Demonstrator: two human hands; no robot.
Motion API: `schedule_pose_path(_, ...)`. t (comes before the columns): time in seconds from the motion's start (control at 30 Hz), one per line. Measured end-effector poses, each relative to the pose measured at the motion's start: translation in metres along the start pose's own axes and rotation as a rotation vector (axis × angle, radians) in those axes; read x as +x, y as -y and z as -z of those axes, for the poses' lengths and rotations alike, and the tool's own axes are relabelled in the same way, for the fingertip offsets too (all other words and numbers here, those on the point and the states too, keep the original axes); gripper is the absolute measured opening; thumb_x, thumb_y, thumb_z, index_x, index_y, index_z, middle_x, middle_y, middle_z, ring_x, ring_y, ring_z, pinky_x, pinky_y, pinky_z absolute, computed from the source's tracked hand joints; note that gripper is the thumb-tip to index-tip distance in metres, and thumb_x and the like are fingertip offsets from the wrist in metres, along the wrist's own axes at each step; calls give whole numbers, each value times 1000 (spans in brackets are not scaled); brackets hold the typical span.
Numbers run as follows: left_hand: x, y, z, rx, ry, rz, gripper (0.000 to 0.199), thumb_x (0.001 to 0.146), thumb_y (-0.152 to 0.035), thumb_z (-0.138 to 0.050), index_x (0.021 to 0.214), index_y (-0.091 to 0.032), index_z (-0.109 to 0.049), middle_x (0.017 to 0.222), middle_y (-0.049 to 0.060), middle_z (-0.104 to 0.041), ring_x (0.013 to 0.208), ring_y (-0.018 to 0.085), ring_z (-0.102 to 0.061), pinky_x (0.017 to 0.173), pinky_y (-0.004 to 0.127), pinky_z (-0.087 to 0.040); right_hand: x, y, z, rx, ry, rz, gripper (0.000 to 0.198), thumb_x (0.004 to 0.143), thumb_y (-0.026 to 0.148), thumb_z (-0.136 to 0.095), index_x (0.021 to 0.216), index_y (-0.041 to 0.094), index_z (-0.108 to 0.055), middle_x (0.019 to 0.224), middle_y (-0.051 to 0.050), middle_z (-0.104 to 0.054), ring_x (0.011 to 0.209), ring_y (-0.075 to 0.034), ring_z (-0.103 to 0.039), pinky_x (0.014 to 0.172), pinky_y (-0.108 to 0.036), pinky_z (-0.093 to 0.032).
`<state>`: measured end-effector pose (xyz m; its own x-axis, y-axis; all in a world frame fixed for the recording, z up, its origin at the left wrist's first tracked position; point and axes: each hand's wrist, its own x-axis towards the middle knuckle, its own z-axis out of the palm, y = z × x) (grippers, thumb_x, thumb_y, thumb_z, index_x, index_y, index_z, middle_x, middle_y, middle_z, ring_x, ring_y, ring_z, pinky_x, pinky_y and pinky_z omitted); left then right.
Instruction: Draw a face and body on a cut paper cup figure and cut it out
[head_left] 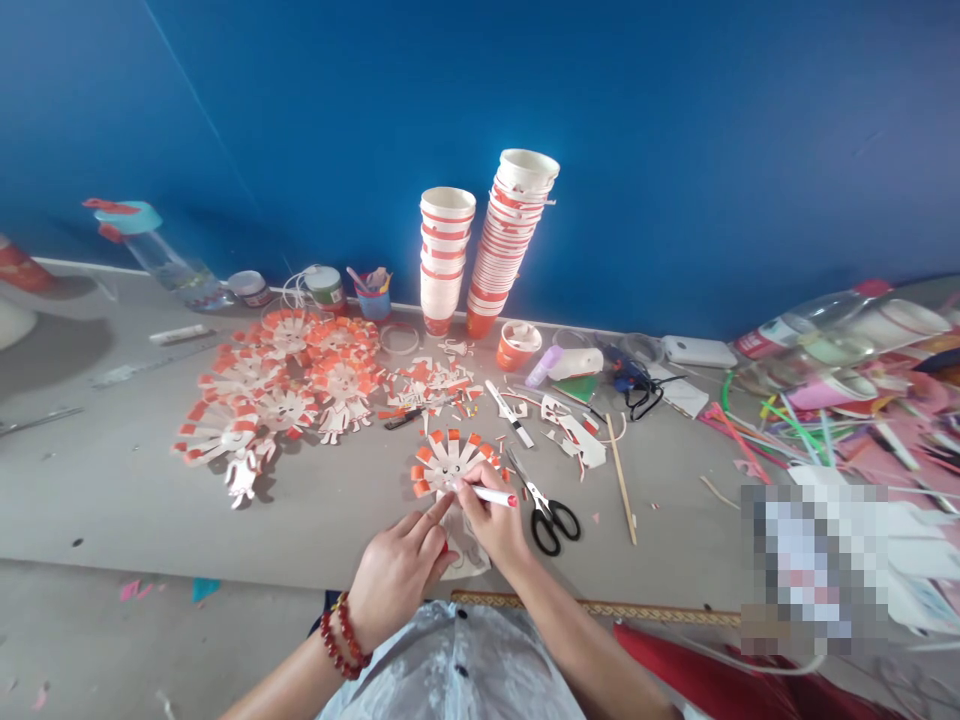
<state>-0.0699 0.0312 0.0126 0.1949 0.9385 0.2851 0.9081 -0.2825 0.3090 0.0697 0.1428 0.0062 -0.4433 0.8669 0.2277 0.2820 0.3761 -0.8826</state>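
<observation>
My right hand (pixel 489 518) grips a white marker pen (pixel 495 496) with a red end, its tip down at a paper-cup cutout (pixel 450 462). This cutout has orange-tipped strips fanned around a small face with eyes, and a white paper part (pixel 471 556) stretches below it toward me. My left hand (pixel 401 560) holds the cutout down against the table, index finger beside the pen tip. A small red thing shows by the left thumb, mostly hidden. Black-handled scissors (pixel 553 522) lie just right of my right hand. Several similar finished-looking cutouts (pixel 281 385) are heaped to the left.
Two tall stacks of paper cups (pixel 448 250) stand against the blue wall. Paper scraps (pixel 431 385), a marker (pixel 510 412) and a wooden stick (pixel 621 480) lie ahead. A plastic bottle (pixel 169 260) leans at the left; coloured craft materials (pixel 810 420) pile up at the right.
</observation>
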Motion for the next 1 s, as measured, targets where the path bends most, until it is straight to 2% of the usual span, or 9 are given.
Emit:
schedule_pose_path(0.3, 1, 0, 0, -7, -15, 3, 24, 102, -29, -44, 86, -20, -59, 138, 13, -62, 81, 21, -69, 60, 35, -57, 2, 4, 0, -6, 10, -4, 20, 92, 26, -53, 72, 24, -49, 57, 4, -54, 48, -13, -49, 48, -24, -38)
schedule_pose_path(0.4, 1, 0, -1, -4, -6, 3, 25, 102, -29, -43, 85, -20, -59, 140, 12, -61, 83, 21, -69, 61, 34, -57, -1, 5, 3, 85, -50, 1, 21, 93, 28, -53, 73, 24, -51, 57, 4, -55, 49, -14, -51, 50, -25, -42)
schedule_pose_path(0.53, 0, 0, -2, 0, 18, 10, 24, 102, -28, -43, 86, -19, -58, 141, 12, -61, 84, 21, -69, 62, 35, -58, -7, 1, 9, 201, -196, 8, 23, 95, 29, -54, 72, 22, -54, 60, 2, -56, 55, -15, -55, 59, -28, -47)
schedule_pose_path(0.77, -4, 3, 0, -120, -22, 20, 19, 103, -29, -44, 88, -22, -52, 138, 11, -63, 85, 20, -70, 66, 33, -58, -23, -6, 25, 434, -260, -137, 24, 94, 31, -57, 73, 21, -54, 55, 4, -54, 47, -12, -46, 46, -23, -33)
schedule_pose_path(0.9, -8, 3, 6, -244, -106, 12, 13, 102, -27, -44, 93, -22, -51, 127, 12, -68, 88, 20, -71, 72, 31, -57, -38, 4, 35, 407, -233, -145, 25, 94, 30, -57, 71, 21, -55, 54, 4, -55, 47, -12, -46, 47, -24, -34)
schedule_pose_path(1.0, -9, -3, 9, -314, -124, 18, 10, 102, -25, -44, 97, -22, -51, 104, 9, -72, 84, 20, -69, 71, 29, -55, -52, 14, 37, 445, -204, -164, 25, 94, 31, -57, 71, 21, -55, 53, 5, -54, 45, -11, -46, 47, -24, -35)
